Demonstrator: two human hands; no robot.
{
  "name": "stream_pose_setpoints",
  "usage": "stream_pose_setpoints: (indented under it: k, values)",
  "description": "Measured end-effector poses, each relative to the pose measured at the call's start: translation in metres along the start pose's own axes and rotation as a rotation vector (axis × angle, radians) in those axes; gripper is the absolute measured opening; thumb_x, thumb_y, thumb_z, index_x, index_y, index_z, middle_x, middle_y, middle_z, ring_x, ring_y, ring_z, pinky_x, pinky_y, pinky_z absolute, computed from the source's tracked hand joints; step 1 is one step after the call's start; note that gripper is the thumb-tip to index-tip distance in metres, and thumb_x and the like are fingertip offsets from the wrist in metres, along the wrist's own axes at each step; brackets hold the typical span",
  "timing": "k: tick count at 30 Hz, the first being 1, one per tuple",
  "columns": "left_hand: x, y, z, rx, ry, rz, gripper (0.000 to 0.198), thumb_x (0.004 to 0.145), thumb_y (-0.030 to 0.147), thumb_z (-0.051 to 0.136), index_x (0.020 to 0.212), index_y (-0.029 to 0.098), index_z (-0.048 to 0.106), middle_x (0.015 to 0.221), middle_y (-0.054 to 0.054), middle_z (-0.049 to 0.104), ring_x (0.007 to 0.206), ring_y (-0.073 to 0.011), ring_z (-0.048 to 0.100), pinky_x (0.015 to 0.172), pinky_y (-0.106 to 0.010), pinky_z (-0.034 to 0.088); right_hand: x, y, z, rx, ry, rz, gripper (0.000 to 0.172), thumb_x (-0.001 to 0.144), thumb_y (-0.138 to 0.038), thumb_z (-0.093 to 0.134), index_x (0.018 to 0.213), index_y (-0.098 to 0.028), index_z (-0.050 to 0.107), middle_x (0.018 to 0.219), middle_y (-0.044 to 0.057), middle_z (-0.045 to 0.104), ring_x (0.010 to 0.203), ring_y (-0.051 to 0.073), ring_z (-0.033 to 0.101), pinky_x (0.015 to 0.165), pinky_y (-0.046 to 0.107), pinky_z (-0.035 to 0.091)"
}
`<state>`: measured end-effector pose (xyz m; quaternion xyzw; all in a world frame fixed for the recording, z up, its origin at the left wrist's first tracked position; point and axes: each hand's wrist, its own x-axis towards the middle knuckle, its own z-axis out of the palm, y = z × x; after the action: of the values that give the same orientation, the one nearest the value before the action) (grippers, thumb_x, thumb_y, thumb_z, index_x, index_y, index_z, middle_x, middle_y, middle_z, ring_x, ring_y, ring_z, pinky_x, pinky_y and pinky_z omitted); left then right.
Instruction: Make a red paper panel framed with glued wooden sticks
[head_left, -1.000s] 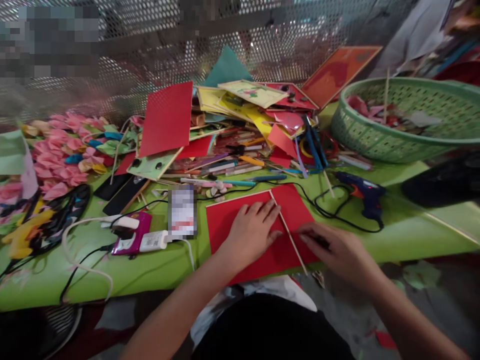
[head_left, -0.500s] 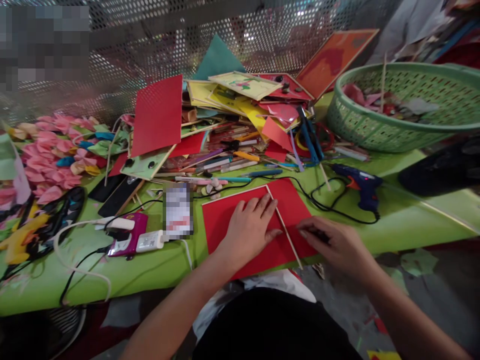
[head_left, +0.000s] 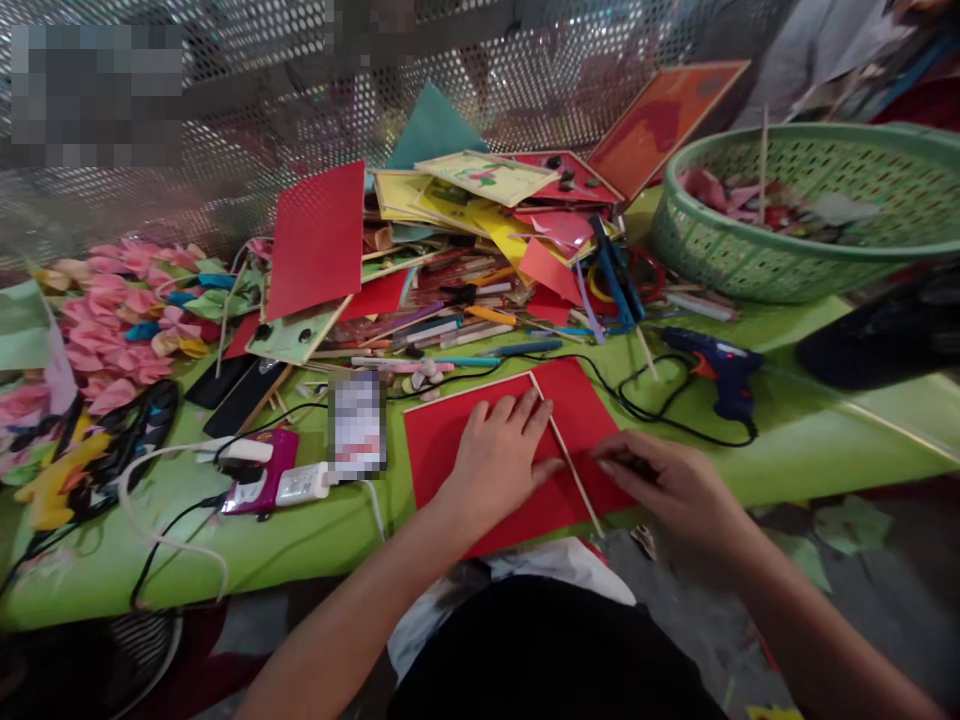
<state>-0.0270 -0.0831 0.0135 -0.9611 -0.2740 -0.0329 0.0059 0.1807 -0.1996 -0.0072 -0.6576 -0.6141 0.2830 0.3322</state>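
Note:
A red sheet of paper (head_left: pixel 437 440) lies on the green table in front of me, with a thin pale stick along part of its top edge. A second thin stick (head_left: pixel 576 477) runs slantwise down the sheet, its lower end reaching past the near edge. My left hand (head_left: pixel 495 455) rests flat on the paper, fingers stretched, fingertips at the upper part of this stick. Over the sheet's right edge, my right hand (head_left: pixel 671 485) is curled, thumb and forefinger drawn together near the paper. Anything between those fingertips is hidden or too small to make out.
A blue glue gun (head_left: pixel 724 365) with a black cord lies to the right, near a green basket (head_left: pixel 750 260). Behind are heaped pens, framed cards and a standing red card (head_left: pixel 319 240). A purple power adapter (head_left: pixel 274 465) and phone (head_left: pixel 357 425) sit left.
The view has shifted slightly. Both hands, the paper and the slanting stick keep nearly the same positions.

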Motion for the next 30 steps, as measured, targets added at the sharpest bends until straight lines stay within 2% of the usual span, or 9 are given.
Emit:
stream_pose_setpoints:
  k: [8,15,30]
  values:
    - [0.0044,0.0051,-0.0061,-0.016,-0.033,-0.026,0.066,0.102,0.056,0.049,0.154,0.015,0.048,0.158,-0.012,0.052,0.132,-0.0300,0.054,0.105,-0.047,0.044,-0.0014,0.0039,-0.0006,0.053,-0.006,0.037,0.018,0.097,-0.035,0.057,0.099,-0.022,0.069,0.085,0.003,0.076,0.074,0.018,0.069,0.069,0.028,0.052]
    - [0.0048,0.0082,-0.0029,-0.019,-0.019,-0.047,0.065,0.103,0.057,0.048,0.153,0.016,0.049,0.158,-0.011,0.053,0.131,-0.0301,0.053,0.104,-0.048,0.043,0.0000,-0.0015,-0.0039,0.106,0.007,0.053,0.018,0.096,-0.037,0.057,0.097,-0.024,0.069,0.084,0.002,0.076,0.073,0.018,0.068,0.069,0.028,0.053]
    - [0.0029,0.0076,0.0018,-0.023,0.025,-0.050,0.069,0.100,0.061,0.051,0.154,0.018,0.048,0.156,-0.013,0.053,0.131,-0.0297,0.054,0.105,-0.048,0.045,0.0002,0.0027,-0.0028,0.248,0.007,0.089,0.033,0.093,-0.053,0.063,0.094,-0.022,0.073,0.085,0.006,0.076,0.076,0.022,0.070,0.069,0.030,0.055]
